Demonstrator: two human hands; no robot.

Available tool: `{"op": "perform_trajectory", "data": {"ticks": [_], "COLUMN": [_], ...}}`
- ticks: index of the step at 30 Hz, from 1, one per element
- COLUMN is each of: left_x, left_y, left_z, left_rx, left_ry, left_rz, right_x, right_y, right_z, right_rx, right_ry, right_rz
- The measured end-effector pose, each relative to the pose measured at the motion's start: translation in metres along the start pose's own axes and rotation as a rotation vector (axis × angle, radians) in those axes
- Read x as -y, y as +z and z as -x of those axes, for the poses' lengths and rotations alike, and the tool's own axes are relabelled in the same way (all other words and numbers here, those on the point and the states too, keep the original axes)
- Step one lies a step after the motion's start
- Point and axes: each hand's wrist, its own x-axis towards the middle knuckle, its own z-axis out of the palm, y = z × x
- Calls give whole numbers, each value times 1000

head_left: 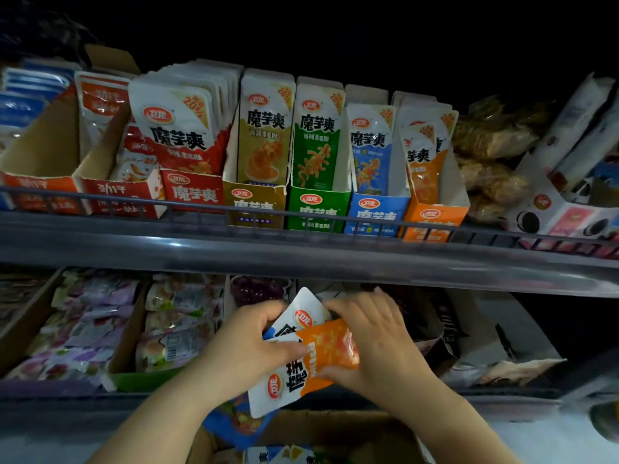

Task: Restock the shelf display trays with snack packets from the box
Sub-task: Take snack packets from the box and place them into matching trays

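I hold an orange and white packet [311,360] in both hands, just under the grey shelf rail [301,246]. Its long side runs slantwise, white end down toward me, orange end up to the right. My left hand [248,346] pinches its left edge, and my right hand [375,336] wraps the orange end. A second packet [301,316] with a red logo pokes up behind it. Above the rail stands the orange tray [433,216], beside the blue tray [376,209]. Below my hands sits the brown box [335,430].
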Motion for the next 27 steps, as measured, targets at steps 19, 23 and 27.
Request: {"op": "perform_trajectory", "data": {"ticks": [19, 23, 27], "left_x": [-4, -3, -3], "left_y": [-8, 3, 8], "left_z": [-6, -6, -8], "left_rx": [-289, -292, -329], "left_ry": [-14, -18, 2], "left_rz": [451, 421, 328], "right_x": [5, 15, 22], "right_y": [-8, -1, 3], "right_z": [-9, -9, -8], "right_rx": [-12, -38, 75], "right_ry": [645, 746, 697], "right_rz": [-1197, -1324, -1243]}}
